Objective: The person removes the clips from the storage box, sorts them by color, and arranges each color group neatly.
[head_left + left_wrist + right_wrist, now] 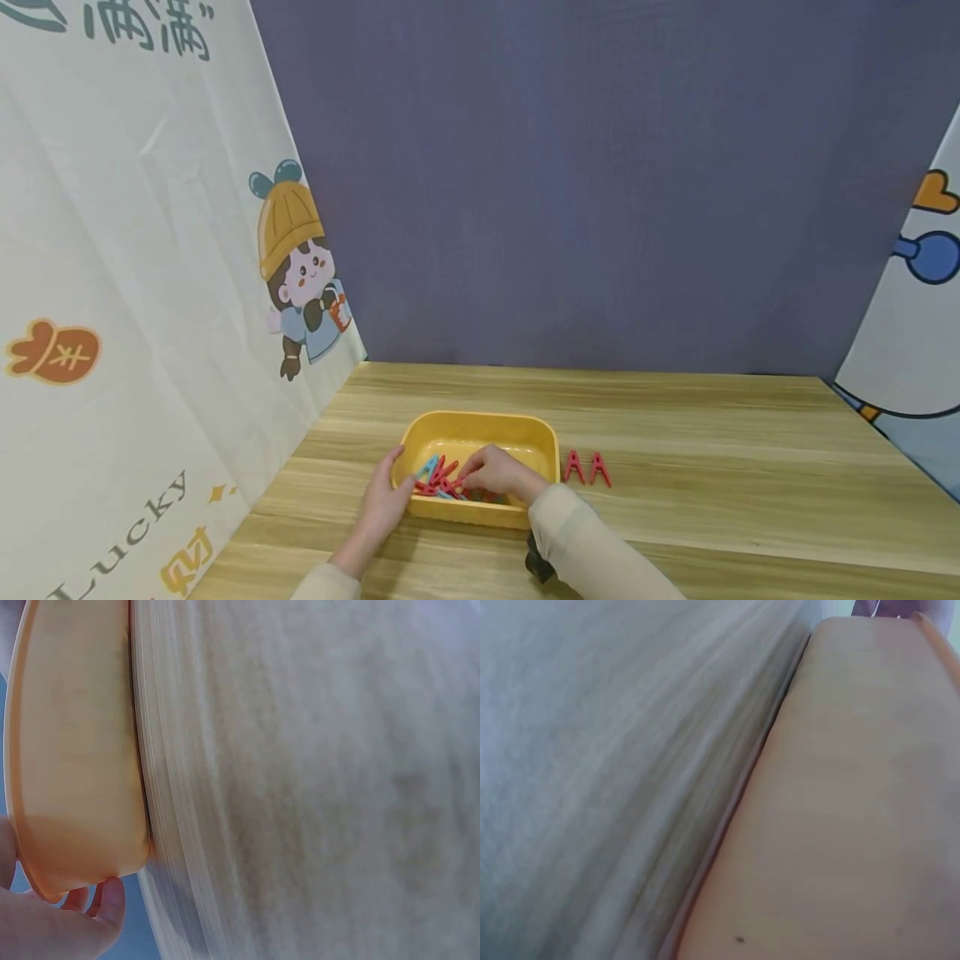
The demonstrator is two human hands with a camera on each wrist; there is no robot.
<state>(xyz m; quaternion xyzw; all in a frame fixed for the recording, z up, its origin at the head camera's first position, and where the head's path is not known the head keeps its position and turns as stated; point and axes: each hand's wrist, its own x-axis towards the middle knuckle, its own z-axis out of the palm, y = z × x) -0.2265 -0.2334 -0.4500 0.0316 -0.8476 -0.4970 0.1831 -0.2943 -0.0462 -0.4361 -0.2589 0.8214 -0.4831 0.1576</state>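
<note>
A yellow plastic basin [483, 423] stands on the wooden table, with red and blue clothespins heaped at its near left. My left hand [386, 498] grips its left end, thumb at the rim; the left wrist view shows the fingers [111, 900] against the outer wall. Reaching over the near side, my right hand [495, 471] has its fingertips down in the heap, pinching a red clothespin [454, 486], partly hidden by the fingers. A light blue clothespin [428, 467] lies left of it. The right wrist view shows the basin's outer wall [840, 787], not the hand.
Two red clothespins, one [574, 467] nearer the basin and another [600, 469] beside it, lie side by side on the table [712, 467] to the right. A dark blue-grey panel [562, 183] rises behind, and a printed white curtain [150, 250] borders the left.
</note>
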